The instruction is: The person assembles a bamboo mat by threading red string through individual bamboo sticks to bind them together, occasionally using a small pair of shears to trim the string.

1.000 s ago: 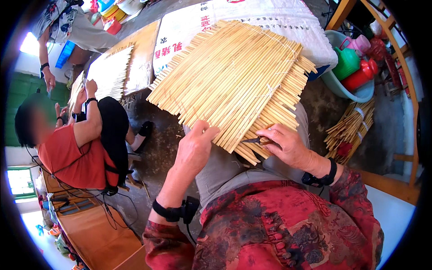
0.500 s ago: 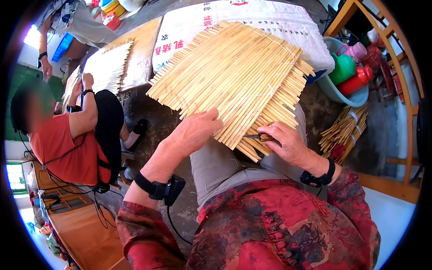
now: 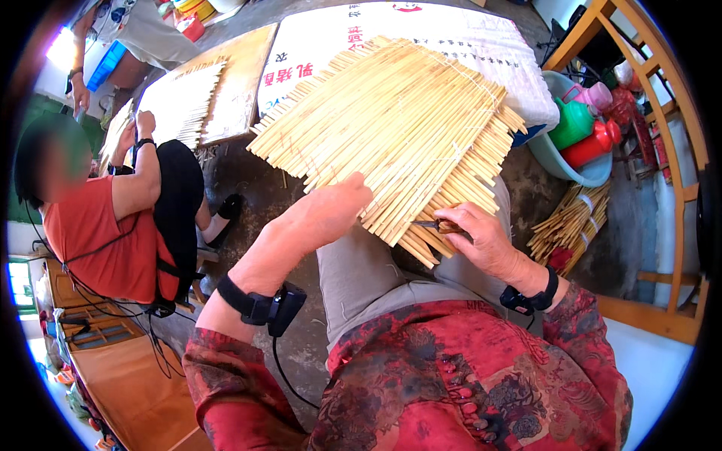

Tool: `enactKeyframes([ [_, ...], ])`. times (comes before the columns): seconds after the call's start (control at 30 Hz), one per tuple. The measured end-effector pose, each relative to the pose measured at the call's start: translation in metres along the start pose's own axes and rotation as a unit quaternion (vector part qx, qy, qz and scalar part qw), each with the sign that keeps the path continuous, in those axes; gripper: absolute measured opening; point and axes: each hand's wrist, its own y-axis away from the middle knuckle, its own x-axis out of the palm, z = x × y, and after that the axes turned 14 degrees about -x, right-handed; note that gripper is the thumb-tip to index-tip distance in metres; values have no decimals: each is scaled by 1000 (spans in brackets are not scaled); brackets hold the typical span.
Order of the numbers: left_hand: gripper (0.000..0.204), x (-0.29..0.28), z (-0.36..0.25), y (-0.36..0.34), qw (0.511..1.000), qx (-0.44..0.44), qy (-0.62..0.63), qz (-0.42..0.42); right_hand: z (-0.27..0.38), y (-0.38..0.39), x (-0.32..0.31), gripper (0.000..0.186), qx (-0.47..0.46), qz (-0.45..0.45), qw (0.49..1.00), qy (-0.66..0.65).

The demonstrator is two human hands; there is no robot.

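A mat of pale yellow stalks (image 3: 391, 113), bound with white thread in rows, lies over the cloth-covered table edge and my lap. Under its right side, a second layer of stalks (image 3: 481, 161) sticks out at an angle. My left hand (image 3: 331, 210) rests at the mat's near left edge, its fingers curled together; what they pinch is hidden. In my right hand (image 3: 481, 237) is a small pair of dark scissors (image 3: 427, 224), the blades pointing left over the stalk ends at the mat's near corner. The fingers wrap round the handles.
A white printed sack (image 3: 481, 37) covers the table. At the right stand a light blue basin (image 3: 594, 173) holding green and red jugs, a stalk bundle (image 3: 571, 225) and a wooden frame (image 3: 677, 135). A person in red (image 3: 105, 240) works with stalks at the left; another stands beyond.
My left hand has shifted slightly up and left along the mat's edge. My right hand keeps the scissors at nearly the same place. The view has moved a little.
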Motion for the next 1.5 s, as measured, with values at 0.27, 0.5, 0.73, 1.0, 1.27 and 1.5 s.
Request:
enactKeyframes([
  [0.27, 19, 28, -23, 27, 962, -81, 150, -212, -5, -7, -16, 41, 104, -33, 986, -124],
  [0.5, 17, 43, -27, 10, 956, -88, 74, -270, -13, -4, -30, 40, 136, -47, 985, -100],
  [0.73, 15, 47, -16, 6, 929, -39, 140, -342, -44, 25, -49, 34, 195, -221, 949, -113],
  [1.0, 46, 60, -6, 33, 967, -64, -136, -208, -189, 19, -119, 36, 302, -301, 905, 3],
  [1.27, 38, 52, 7, -6, 966, -4, -153, -208, -341, -6, -162, 28, 259, -189, 875, 362],
  [1.5, 34, 29, -2, -8, 952, 46, -172, -247, -419, -3, -167, 16, 156, -118, 879, 434],
])
